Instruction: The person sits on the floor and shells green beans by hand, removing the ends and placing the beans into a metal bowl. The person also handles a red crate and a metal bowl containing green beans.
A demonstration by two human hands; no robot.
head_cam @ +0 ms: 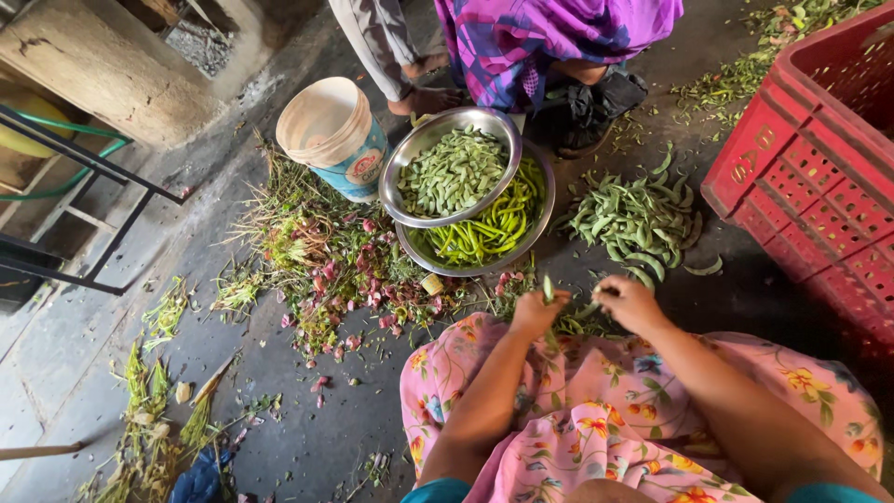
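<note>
Our left hand (535,312) and right hand (626,303) each pinch a bean pod (548,289) over our lap. Done: steel bowl (410,160) heaped with trimmed beans. Left: pile of whole pods (638,219) on the floor (279,391), far right.

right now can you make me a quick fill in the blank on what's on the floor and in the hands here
1. The left hand holds a green ____ upright.
2. The steel bowl of cut bean pods rests on a bowl holding long green ____.
3. A loose heap of bean pods lies beside a ____ plastic crate.
4. The white bucket stands ____ of the bowls in the picture.

Missing words: bean pod; chillies; red; left
</note>
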